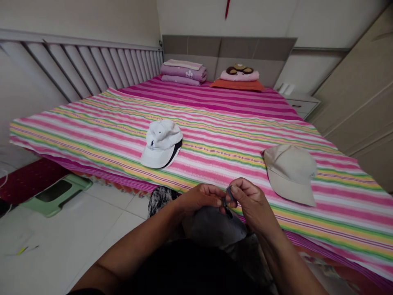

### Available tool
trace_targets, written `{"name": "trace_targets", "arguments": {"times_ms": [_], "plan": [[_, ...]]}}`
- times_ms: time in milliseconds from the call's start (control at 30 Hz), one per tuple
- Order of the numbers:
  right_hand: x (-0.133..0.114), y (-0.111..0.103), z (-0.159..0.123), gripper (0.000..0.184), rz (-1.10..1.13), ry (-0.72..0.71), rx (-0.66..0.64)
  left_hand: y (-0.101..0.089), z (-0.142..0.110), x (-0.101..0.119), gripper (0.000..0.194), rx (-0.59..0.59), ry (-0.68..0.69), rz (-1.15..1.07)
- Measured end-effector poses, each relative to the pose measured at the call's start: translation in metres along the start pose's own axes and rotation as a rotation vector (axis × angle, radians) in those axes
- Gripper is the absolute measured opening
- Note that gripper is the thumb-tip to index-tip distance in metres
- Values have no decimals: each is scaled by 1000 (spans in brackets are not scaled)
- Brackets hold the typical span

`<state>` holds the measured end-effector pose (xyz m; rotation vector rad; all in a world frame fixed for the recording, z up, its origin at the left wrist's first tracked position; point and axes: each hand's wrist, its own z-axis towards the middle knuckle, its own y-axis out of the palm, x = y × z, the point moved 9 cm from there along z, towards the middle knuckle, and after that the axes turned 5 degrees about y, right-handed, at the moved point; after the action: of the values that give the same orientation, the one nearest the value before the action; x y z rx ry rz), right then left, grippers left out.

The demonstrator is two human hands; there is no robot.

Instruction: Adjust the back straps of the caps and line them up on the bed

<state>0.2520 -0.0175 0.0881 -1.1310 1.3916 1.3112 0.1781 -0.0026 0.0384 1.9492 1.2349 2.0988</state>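
Small dark strap-like piece is pinched between the left hand and the right hand, both curled inward with their fingertips meeting on it; it is too small to tell exactly what it is. Just below the hands, a bundle of grey fabric sits over the person's lap, with black-and-white patterned cloth beside it. Ahead, the hands overlap the near edge of a striped pink-and-yellow bedsheet. On it lie a white baseball cap with a black-edged brim and a beige baseball cap, well apart, the beige one nearer the right hand. Folded purple bedding and a pillow stand by the headboard. A green plastic stool sits on the tiled floor.
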Motion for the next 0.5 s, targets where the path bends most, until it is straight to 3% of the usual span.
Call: {"name": "trace_targets", "arguments": {"times_ms": [133, 333, 500], "plan": [[1, -4, 0, 21, -31, -4, 20, -2, -1, -4, 20, -1, -16, 5], [16, -20, 1, 21, -111, 104, 128, -4, -3, -4, 21, 36, -30, -35], [18, -19, -1, 23, -87, 125, 120, -5, -4, -1, 19, 87, -12, -16]]}}
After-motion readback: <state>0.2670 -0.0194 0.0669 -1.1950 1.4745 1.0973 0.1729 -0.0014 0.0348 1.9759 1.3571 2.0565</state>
